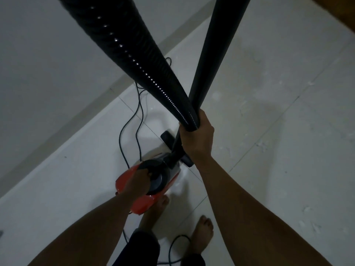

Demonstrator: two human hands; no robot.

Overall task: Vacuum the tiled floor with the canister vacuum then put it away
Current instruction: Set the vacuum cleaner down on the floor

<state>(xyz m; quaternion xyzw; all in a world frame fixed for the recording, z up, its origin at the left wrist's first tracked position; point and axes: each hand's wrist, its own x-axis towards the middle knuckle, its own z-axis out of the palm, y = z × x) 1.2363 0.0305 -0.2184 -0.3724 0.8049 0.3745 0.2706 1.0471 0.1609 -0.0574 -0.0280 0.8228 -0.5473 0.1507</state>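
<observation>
red canister vacuum (146, 202) gripped at its black handle by left hand (139, 176); right hand (196, 137) clasping ribbed hose (134, 60) and wand (217, 60) together; cord (123, 131) on tiled floor (278, 131).

Grey wall (48, 54) upper left; brown wooden surface (334, 12) at top-right corner.
</observation>
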